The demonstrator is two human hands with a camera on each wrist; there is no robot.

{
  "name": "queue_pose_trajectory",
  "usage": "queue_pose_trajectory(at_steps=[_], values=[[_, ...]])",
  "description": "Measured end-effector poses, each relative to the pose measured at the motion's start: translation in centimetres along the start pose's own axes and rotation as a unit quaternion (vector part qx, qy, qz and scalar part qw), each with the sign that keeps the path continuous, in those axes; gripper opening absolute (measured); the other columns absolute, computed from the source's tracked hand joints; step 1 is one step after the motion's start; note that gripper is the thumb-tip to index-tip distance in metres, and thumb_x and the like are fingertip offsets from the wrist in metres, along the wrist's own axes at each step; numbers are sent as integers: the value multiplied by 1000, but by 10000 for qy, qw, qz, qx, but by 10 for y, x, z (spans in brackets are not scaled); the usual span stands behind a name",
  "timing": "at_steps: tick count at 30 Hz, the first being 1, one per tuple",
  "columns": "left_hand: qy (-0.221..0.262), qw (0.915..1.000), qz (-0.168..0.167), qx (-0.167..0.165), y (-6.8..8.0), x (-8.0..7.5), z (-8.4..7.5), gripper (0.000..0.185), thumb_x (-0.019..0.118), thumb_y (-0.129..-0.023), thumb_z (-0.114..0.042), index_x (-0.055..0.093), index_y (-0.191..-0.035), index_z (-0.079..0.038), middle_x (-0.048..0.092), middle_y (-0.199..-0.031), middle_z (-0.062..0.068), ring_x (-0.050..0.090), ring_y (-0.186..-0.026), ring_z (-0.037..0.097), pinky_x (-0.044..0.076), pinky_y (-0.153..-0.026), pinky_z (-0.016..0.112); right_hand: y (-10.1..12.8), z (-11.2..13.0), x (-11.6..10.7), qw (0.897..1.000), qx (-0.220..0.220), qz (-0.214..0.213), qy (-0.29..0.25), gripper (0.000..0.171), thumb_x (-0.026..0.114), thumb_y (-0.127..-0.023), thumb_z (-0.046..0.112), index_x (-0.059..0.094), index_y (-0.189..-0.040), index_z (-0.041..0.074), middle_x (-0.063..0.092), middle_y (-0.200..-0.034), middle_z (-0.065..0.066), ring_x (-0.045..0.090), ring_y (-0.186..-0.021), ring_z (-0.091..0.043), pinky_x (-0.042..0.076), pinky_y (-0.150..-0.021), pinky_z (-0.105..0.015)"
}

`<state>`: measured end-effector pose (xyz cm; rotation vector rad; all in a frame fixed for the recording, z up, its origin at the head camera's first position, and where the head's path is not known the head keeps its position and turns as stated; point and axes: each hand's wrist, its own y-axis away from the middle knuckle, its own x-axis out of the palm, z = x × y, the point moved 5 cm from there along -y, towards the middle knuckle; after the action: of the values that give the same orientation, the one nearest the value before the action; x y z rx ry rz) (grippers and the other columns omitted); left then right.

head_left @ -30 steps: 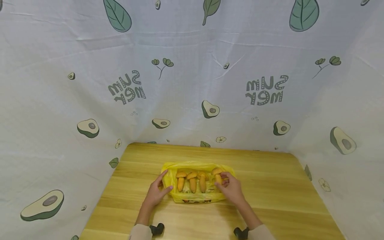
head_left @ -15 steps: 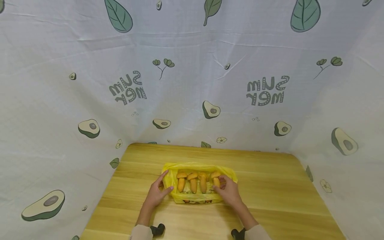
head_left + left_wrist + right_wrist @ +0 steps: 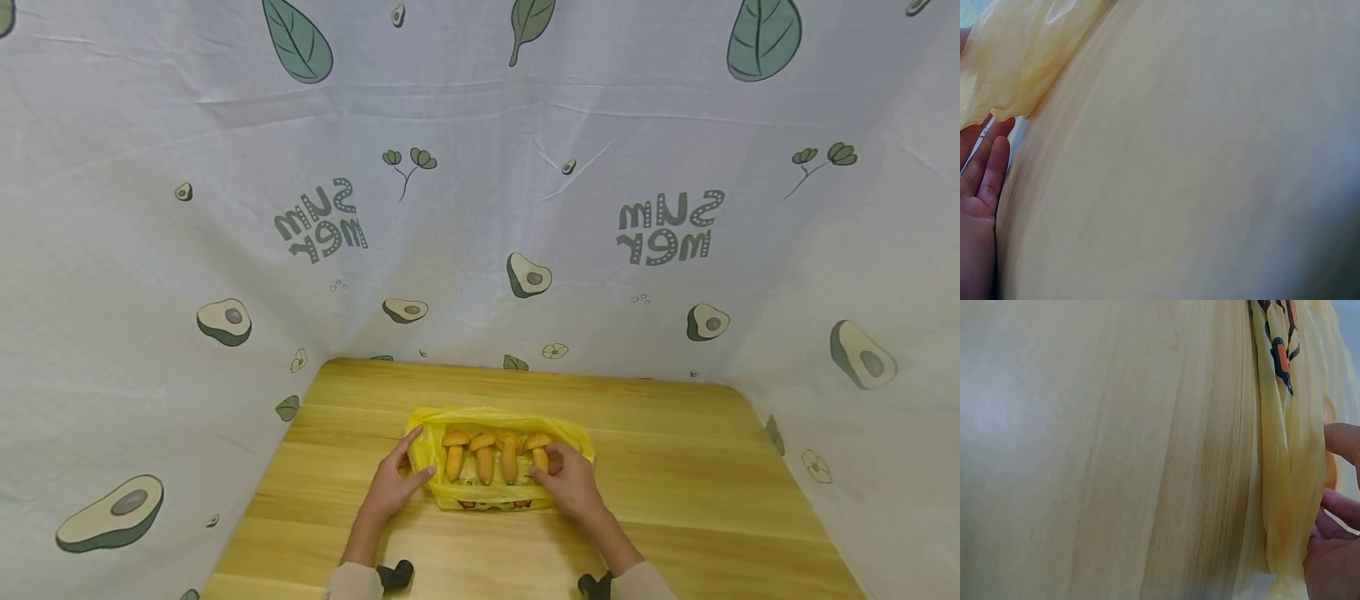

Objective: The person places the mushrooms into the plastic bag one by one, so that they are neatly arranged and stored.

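Note:
A yellow plastic bag (image 3: 480,493) lies with its mouth spread, and several orange-yellow mushrooms stand out in a row inside it, caps toward the far side. My right hand (image 3: 576,485) pinches the rightmost mushroom (image 3: 537,442) by its stem, between thumb and fingers. Three others, such as the leftmost mushroom (image 3: 454,457), lie to its left. At the bag's left end my left hand (image 3: 390,487) holds the rim, thumb and index finger spread apart. In the left wrist view the bag (image 3: 1029,56) covers some fingertips. In the right wrist view the bag's side partly hides the right hand (image 3: 1338,550).
The bag lies on a wooden table (image 3: 660,467), which extends beyond it on every side. A white cloth (image 3: 465,217) printed with avocados and leaves hangs behind and along both sides. Black pieces (image 3: 396,575) sit at both wrists.
My right hand has moved left and slightly down with the mushroom, bringing it closer to the other three in the row. The left hand has stayed at the bag's left end.

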<state>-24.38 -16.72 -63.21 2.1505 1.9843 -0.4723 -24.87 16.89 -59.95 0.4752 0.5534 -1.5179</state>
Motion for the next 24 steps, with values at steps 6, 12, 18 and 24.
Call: queue_pose_trajectory(at_steps=[6, 12, 18, 24], values=[[-18, 9999, -3, 100, -1, 0, 0, 75, 76, -93, -32, 41, -159, -28, 43, -161, 17, 52, -137, 41, 42, -112, 63, 1, 2, 0, 9999, 11, -33, 128, 48, 84, -86, 19, 67, -124, -6, 71, -114, -16, 65, -82, -15, 54, -64, -26], [-76, 9998, -7, 176, -2, 0, -2, 74, 76, -94, -34, 41, -159, -27, 41, -162, 17, 51, -139, 42, 42, -111, 62, 4, 4, -3, 9999, -41, -136, 47, 45, 82, -88, 19, 68, -122, -5, 72, -114, -15, 67, -87, -19, 57, -71, -31], [-65, 9998, -67, 201, -1, -1, -2, 74, 76, -94, -33, 40, -159, -29, 47, -158, 17, 56, -133, 39, 45, -109, 61, 6, -2, -12, 9988, -160, -396, -219, 37, 82, -90, 18, 70, -120, 0, 72, -110, -13, 67, -90, -19, 58, -76, -27], [-155, 9998, -59, 78, 4, -7, -1, 77, 75, -95, -38, 35, -160, -35, 50, -155, 18, 57, -133, 40, 45, -110, 61, 13, -7, -36, 9964, -500, -636, -247, 33, 79, -92, 20, 71, -118, 2, 72, -108, -9, 65, -90, -17, 57, -77, -24]])
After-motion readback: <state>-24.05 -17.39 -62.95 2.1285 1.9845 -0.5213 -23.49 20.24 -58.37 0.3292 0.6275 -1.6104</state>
